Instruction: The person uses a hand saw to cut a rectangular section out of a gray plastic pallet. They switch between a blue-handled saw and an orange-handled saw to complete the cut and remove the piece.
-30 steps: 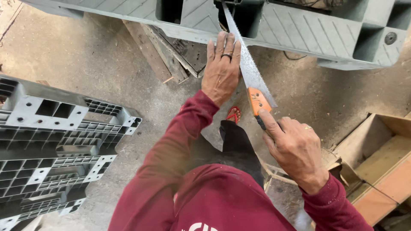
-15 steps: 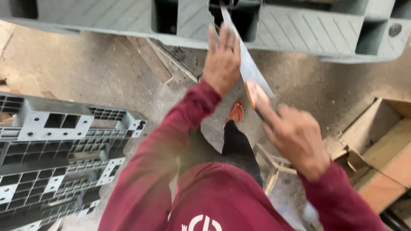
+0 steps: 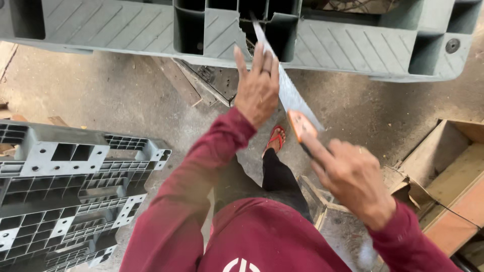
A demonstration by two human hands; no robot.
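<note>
Your right hand (image 3: 353, 179) grips the saw (image 3: 287, 90) by its orange handle (blade tip in the grey pallet (image 3: 353, 45)); your left hand (image 3: 258, 85), fingers open, steadies the blade.

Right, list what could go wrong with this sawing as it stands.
1. The left hand lies flat against the saw blade, fingers beside its edge; a slip could cut them.
2. The blade enters a jagged broken gap in the grey plastic pallet; it may bind and jerk the right hand gripping the orange handle.
3. The foot below wears only an open red sandal, exposed to falling pieces.
</note>
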